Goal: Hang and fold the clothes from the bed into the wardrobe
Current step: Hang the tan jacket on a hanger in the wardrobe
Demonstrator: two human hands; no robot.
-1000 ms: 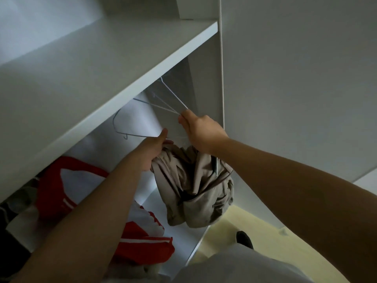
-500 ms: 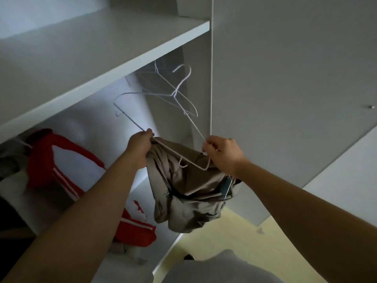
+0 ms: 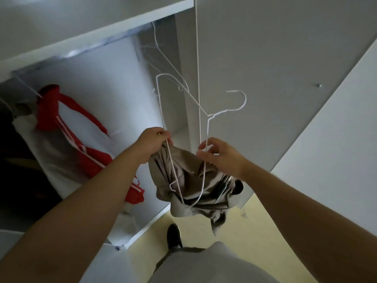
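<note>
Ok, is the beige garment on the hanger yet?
Bunched up, not hung. The beige garment dangles crumpled from the left hand; the white hanger is bare, pinched by the right hand.

Both forearms are running off the bottom edge. The left hand (image 3: 155,139) is burying its fingertips in the bunched beige garment (image 3: 195,180), covering part of the white hanger (image 3: 212,115). Spare hangers (image 3: 157,48) are blurring together beneath the shelf (image 3: 91,21).

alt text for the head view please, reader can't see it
The left hand grips a bunched beige garment and a white wire hanger, which the right hand pinches on its other side, in front of an open white wardrobe. A red and white top hangs inside, to the left.
</note>
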